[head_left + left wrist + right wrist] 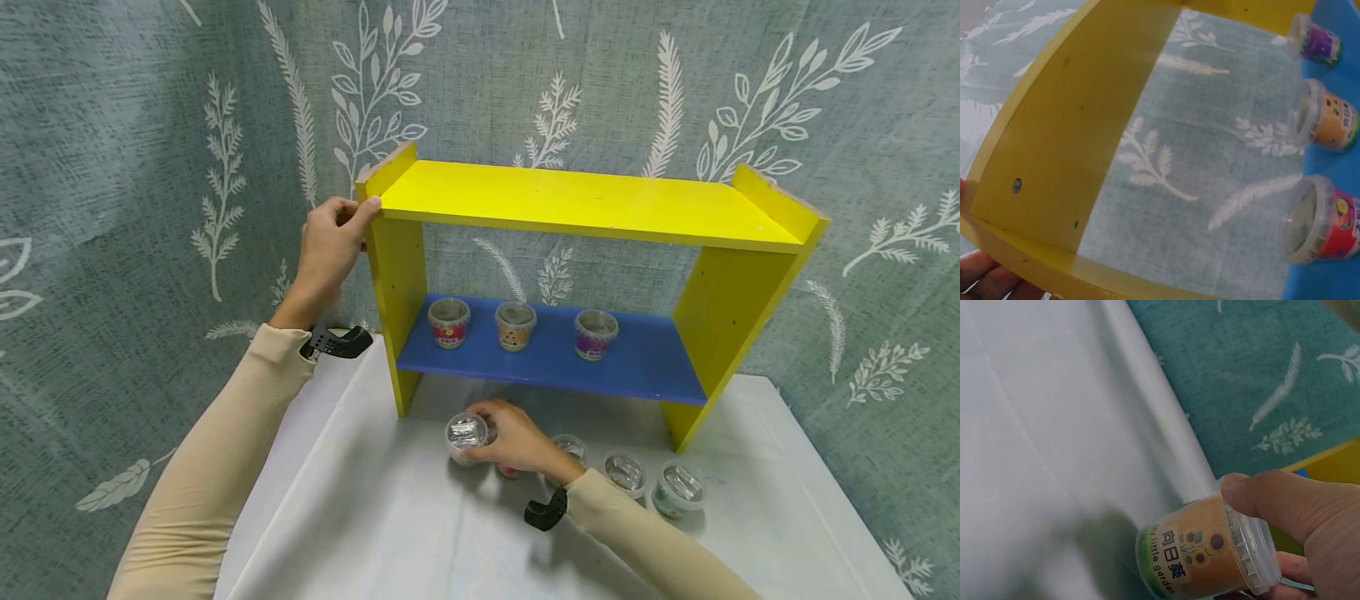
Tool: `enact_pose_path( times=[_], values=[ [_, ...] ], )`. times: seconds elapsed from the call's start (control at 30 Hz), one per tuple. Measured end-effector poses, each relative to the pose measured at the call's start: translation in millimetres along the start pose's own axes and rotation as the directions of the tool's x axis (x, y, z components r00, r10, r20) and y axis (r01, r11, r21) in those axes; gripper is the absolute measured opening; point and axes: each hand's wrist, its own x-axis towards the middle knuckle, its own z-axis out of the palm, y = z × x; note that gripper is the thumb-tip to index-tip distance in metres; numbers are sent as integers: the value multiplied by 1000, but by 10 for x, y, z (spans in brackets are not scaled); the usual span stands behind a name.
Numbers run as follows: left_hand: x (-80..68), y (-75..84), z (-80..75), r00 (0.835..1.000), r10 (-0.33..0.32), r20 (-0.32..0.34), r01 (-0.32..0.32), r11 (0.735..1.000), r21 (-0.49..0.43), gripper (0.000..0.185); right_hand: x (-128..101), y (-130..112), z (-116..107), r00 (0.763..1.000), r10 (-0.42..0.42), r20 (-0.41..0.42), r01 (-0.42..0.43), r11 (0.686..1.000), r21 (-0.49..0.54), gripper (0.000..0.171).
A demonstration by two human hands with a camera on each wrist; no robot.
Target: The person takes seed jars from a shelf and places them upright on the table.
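Observation:
My left hand holds the upper left corner of a yellow shelf unit, thumb on the front edge, other fingers around the outer side. With my right hand I grip a small clear plastic cup by its lidded rim, in front of the unit's left part. Its orange label with sunflowers shows in the right wrist view. On the blue lower board stand three similar cups in a row: a red-labelled cup, an orange-labelled cup and a purple-labelled cup.
On the white tabletop, a red-labelled cup is mostly hidden by my right hand. Further right stand a partly covered cup, another lidded cup and a green-tinted cup. Behind the unit hangs a leaf-patterned cloth.

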Motion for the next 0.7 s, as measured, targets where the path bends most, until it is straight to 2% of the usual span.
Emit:
enact_pose_path(
  times=[0.13,0.47,0.7],
  values=[
    [2,0,6,1000,3,-1,-3,1000,3,57,7,25,17,1000,1,-3,-1,1000,-24,64],
    [-16,10,2,1000,2,1,-2,1000,4,57,1,37,44,997,-7,77,13,997,-73,65],
    [-21,16,2,1000,-1,1,1,1000,10,58,13,53,52,997,-21,69,29,992,-123,69]
  ],
)
